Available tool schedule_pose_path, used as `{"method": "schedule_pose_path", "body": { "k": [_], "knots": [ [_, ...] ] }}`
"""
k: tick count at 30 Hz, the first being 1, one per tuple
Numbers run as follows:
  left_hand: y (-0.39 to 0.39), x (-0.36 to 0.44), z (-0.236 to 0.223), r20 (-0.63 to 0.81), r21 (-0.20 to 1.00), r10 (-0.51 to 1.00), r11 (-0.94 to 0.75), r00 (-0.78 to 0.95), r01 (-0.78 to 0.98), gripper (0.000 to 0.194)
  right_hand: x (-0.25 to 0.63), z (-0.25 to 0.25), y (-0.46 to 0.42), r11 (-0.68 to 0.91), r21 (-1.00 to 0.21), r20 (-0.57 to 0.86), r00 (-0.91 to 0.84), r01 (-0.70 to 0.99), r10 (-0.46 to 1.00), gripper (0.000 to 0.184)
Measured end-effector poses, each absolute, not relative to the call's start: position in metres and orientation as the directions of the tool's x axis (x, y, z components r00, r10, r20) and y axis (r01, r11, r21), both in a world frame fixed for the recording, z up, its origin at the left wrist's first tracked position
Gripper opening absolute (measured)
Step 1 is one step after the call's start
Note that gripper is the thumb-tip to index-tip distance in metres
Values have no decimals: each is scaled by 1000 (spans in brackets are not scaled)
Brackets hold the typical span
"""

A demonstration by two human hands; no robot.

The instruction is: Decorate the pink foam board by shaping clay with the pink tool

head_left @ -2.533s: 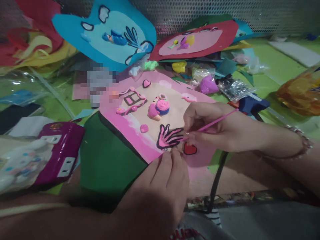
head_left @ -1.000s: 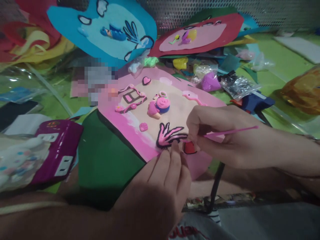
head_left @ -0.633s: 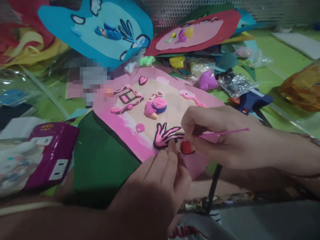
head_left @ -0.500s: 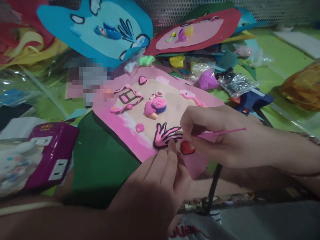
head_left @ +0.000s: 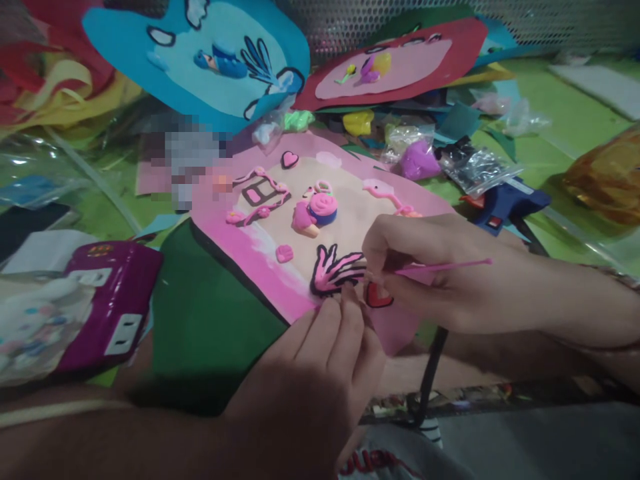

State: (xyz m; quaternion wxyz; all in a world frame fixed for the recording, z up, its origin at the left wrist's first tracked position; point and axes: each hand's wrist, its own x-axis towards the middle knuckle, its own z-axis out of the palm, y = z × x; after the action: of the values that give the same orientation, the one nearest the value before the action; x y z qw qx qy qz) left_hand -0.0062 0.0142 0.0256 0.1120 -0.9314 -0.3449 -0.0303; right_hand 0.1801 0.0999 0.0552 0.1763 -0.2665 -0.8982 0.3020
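Right hand (head_left: 445, 273): is pinching a thin pink stick (head_left: 445, 267) beside the red heart (head_left: 379, 293)
Left hand (head_left: 320, 360): is pressing its fingertips near the black-outlined pink fan shape (head_left: 337, 270)
Pink sheet (head_left: 250, 257): is lying under both hands, overlapping green paper (head_left: 210, 320)
Blue cutout (head_left: 135, 50): is standing tilted behind, beside a red cutout (head_left: 457, 57)
Purple box (head_left: 113, 293): is sitting at the left

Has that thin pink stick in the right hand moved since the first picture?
Yes: the far end of the thin pink stick has swung nearer the person, away from the dark blue plastic tool.
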Motion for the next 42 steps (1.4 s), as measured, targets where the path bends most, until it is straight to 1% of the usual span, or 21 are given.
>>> {"method": "schedule_pose_path", "body": {
  "k": [4,6,11,15,21,23,27,29,32,35,38,42],
  "knots": [
    [15,-6,29,48,-175,652,-741,757,649,35,181,56,103,715,-600,174,-813,359,555,17],
    [15,-6,29,33,-171,650,-745,759,645,36,182,57,103,729,-593,191,-820,341,539,18],
    [16,-7,24,122,-193,621,-750,774,632,32,183,57,102,720,-614,226,-802,323,552,13],
    [15,-6,26,83,-191,645,-738,759,648,34,181,56,103,698,-628,187,-804,344,564,14],
    [14,-5,28,64,-185,651,-737,756,650,34,180,54,103,688,-638,200,-789,345,581,12],
    [14,-6,26,85,-194,649,-734,756,651,32,181,54,102,684,-645,203,-787,340,583,12],
    [15,-6,22,158,-209,627,-734,763,646,29,181,53,101,658,-658,157,-787,367,596,11],
    [16,-6,24,135,-202,635,-734,760,649,30,181,53,101,651,-659,146,-785,376,602,10],
    [16,-5,29,62,-199,655,-731,753,652,30,181,54,101,646,-664,146,-782,377,606,10],
    [16,-4,32,49,-197,654,-734,755,650,29,180,55,100,627,-665,116,-774,405,622,11],
    [16,-4,32,46,-190,658,-733,751,653,31,180,57,99,641,-635,109,-772,430,626,13],
    [15,-4,31,34,-180,662,-733,749,656,32,180,58,98,686,-584,158,-768,435,621,15]
  ]
}}
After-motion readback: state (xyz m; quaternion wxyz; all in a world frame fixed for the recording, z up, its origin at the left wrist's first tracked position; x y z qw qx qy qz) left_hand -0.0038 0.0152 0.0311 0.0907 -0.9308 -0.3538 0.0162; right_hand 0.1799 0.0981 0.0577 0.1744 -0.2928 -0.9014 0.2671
